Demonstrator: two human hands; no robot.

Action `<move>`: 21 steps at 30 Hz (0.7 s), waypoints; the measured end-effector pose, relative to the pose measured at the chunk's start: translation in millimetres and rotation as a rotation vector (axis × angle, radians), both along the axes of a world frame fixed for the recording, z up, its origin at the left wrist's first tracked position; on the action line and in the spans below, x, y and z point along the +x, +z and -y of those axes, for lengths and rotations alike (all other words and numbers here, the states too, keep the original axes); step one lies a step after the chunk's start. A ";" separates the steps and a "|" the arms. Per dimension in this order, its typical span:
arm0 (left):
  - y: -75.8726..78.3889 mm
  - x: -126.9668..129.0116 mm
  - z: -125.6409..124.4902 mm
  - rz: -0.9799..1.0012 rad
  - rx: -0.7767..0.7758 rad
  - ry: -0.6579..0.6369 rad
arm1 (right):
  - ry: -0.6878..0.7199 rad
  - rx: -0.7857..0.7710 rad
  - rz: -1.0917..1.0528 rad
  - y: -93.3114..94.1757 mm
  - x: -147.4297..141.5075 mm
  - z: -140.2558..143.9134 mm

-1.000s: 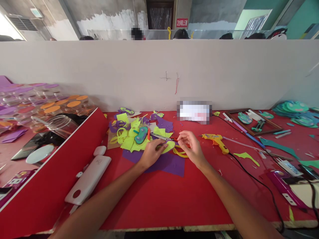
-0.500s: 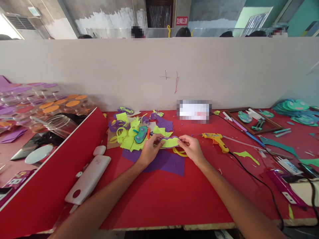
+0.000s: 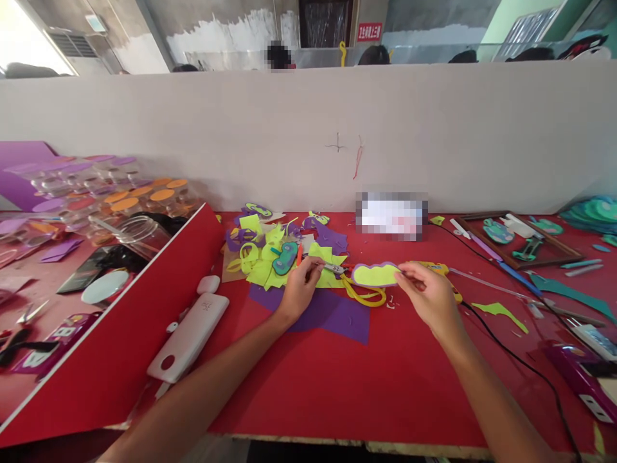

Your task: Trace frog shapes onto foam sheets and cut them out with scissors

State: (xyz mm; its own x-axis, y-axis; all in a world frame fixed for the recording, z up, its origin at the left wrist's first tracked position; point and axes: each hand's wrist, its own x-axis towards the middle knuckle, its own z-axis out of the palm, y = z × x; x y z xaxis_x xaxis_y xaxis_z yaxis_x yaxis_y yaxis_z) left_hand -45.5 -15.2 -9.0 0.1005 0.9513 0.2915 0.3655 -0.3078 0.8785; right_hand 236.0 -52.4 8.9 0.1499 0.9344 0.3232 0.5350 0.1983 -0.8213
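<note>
My right hand (image 3: 429,292) pinches the right end of a wavy lime-green cutout (image 3: 375,275) with a purple border, held above the table. The fingers of my left hand (image 3: 303,286) are pressed together at the edge of the scrap pile; what they hold, if anything, is hidden. Beside its fingertips lies a metal tool tip (image 3: 335,268), and just right of that are yellow loops (image 3: 367,297) like scissor handles. A teal cutout (image 3: 285,258) rests on lime-green scraps (image 3: 263,273). Under my left hand lies a purple sheet (image 3: 332,318).
A yellow glue gun (image 3: 436,267) lies partly behind my right hand, its black cord (image 3: 511,350) running toward the front edge. A red divider (image 3: 120,334) stands at left beside a white power bank (image 3: 189,337). A wooden frame (image 3: 573,259) holds cutouts at right.
My hands have moved apart. The right hand has carried the lime-green cutout rightward, and my left hand has let go of it. The yellow loops are more exposed; the whole view has shifted.
</note>
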 end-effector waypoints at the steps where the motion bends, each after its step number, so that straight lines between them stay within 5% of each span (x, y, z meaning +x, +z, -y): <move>1: 0.0 0.4 0.1 -0.004 -0.002 0.001 | -0.033 -0.041 0.013 -1.9 11.8 7.6; 7: 1.1 2.0 0.5 0.013 -0.005 -0.017 | -0.189 -0.207 0.151 -22.2 82.1 44.3; 11: 2.2 1.0 0.6 -0.011 0.008 -0.011 | -0.119 -0.337 0.569 -19.3 93.8 54.2; 14: 1.4 -0.2 0.6 -0.046 0.009 -0.013 | -0.153 -0.293 0.910 -3.0 69.0 51.0; 21: 2.6 -0.1 3.1 -0.072 0.025 -0.004 | 0.208 -0.014 1.011 19.9 -34.2 -1.9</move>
State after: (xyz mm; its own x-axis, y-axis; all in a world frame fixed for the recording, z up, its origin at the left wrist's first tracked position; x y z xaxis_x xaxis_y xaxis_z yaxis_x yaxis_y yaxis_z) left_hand -45.6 -18.3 -6.4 0.1262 0.9432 0.3072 0.4263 -0.3312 0.8418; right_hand 201.8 -50.5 28.8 -0.3512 0.9153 0.1974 0.9328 0.3602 -0.0102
